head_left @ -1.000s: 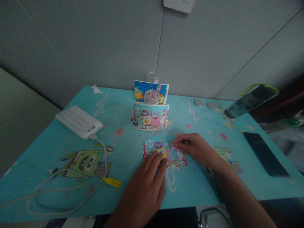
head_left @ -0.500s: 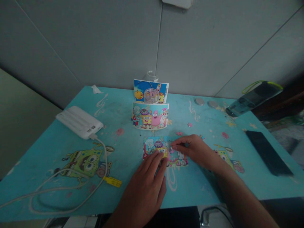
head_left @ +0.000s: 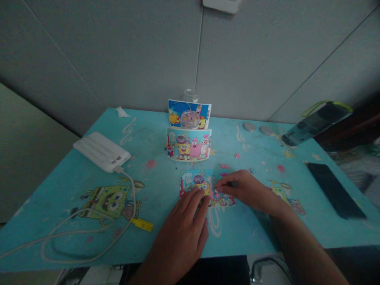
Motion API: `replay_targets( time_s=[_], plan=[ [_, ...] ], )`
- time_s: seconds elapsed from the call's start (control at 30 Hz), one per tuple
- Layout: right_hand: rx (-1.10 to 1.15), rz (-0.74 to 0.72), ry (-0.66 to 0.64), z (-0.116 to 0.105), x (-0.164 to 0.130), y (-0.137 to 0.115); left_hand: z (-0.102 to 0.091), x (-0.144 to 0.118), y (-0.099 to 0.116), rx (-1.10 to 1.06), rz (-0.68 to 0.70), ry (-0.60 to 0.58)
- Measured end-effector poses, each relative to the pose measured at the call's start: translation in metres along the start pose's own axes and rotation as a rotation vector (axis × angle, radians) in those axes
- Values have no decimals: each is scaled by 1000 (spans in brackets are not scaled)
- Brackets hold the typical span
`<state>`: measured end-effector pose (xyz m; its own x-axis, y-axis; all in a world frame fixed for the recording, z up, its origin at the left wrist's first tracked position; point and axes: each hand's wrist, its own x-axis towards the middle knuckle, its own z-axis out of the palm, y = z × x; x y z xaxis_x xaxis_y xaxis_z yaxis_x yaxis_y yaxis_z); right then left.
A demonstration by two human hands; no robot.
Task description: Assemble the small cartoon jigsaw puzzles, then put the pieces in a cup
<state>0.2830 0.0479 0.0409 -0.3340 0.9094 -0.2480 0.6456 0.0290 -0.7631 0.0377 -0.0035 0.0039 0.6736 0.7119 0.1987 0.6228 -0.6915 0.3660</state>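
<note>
Item: small cartoon jigsaw puzzle (head_left: 204, 188), lying flat on the turquoise printed surface (head_left: 166, 221), near its front edge and roughly on the person's midline.

Orientation: long axis runs left to right across the view; short axis runs away from the person toward the wall.

Left hand (head_left: 184, 233): reaches in from the near edge, palm down, fingers extended and loosely spread, with fingertips (head_left: 198, 194) pressing on the puzzle's lower middle. It grips nothing; it rests flat on the assembled part.

Right hand (head_left: 245, 190): comes in from the right, fingers curled, thumb and forefinger pinched together at the puzzle's right half. Whether a loose piece sits in that pinch cannot be told; the fingers hide it.

Relation: the puzzle lies directly ahead of the left hand and to the left of the right hand. Both hands touch it, the left over the centre, the right over the right-hand portion. The left third of the puzzle shows uncovered.

Adjacent: a curved reference picture card (head_left: 189, 144) stands upright just beyond the puzzle, showing the same cartoon scene. A second card (head_left: 190, 114) stands behind it with a clear round container (head_left: 190, 118) in front.

Also present: white power bank (head_left: 102, 151) at left with trailing cable (head_left: 89, 233); black phone (head_left: 335, 190) at right, well apart.
</note>
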Motion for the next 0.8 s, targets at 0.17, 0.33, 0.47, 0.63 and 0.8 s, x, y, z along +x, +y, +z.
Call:
replay_targets(
  time_s=[0.17, 0.33, 0.47, 0.63, 0.8],
  plan=[
    [-25, 8, 12, 2, -1, -3, 1, 0, 0, -12, 1, 8],
    [-28, 1, 15, 3, 0, -2, 0, 0, -1, -6, 3, 3],
    [-42, -2, 28, 4, 0, -4, -1, 1, -1, -11, 4, 0],
    [-69, -20, 39, 4, -1, -8, -1, 0, -1, -3, 10, -2],
    [-70, -9, 33, 2, -2, -8, 1, -1, -1, 9, 6, -8]
  ],
)
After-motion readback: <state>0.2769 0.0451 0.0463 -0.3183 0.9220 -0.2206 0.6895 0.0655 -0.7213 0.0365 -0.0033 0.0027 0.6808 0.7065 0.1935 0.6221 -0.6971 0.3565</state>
